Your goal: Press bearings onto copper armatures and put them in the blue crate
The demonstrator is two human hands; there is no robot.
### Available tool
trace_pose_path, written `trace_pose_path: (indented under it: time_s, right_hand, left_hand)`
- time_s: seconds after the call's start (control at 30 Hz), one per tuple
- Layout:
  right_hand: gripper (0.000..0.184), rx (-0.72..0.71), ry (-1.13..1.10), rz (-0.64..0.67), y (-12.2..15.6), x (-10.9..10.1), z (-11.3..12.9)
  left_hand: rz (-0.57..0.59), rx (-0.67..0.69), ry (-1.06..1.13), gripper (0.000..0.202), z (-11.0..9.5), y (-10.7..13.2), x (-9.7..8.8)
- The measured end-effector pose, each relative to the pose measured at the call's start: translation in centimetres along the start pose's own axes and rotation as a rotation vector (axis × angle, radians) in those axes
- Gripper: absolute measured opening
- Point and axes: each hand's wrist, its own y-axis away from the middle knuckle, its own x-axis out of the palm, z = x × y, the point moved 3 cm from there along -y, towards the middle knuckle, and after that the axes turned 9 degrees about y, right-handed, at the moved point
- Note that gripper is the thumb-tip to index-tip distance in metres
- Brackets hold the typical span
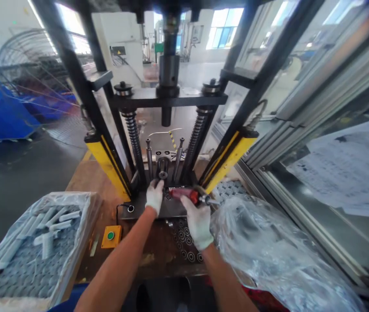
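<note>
- Workshop windows glare behind a wooden surface (86, 182) with a press (168, 99) at its far edge.
- The gloved left hand (155, 196) reaches a small ring (163, 174) on the press base; I cannot tell whether it grips.
- The gloved right hand (199, 222) is clenched around a red-handled tool (184, 193), seemingly just beside the ring.
- A box of grey tubes (34, 251) sits at the left edge and a plastic bag (269, 251) at the right.
</note>
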Motion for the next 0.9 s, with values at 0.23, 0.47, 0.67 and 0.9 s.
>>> trace_pose_path:
  time_s: [0.23,0.47,0.67,0.9]
  right_hand:
    - [0.057,-0.151,-0.005,-0.103,-5.7,6.0,-1.5]
    - [0.045,-0.156,0.254,-0.067,-7.3,7.9,0.2]
    - [0.038,-0.143,0.607,-0.020,-8.7,9.0,2.3]
    - [0.043,-0.036,1.082,0.182,-10.1,10.1,3.8]
  left_hand:
    - [0.127,0.016,-0.419,0.030,11.4,14.0,-16.0]
    - [-0.141,0.216,-0.984,0.055,11.8,13.8,-24.7]
    - [-0.097,0.097,-0.984,0.063,12.0,13.1,-24.9]
    - [-0.073,0.109,-0.993,0.056,11.4,13.3,-24.9]
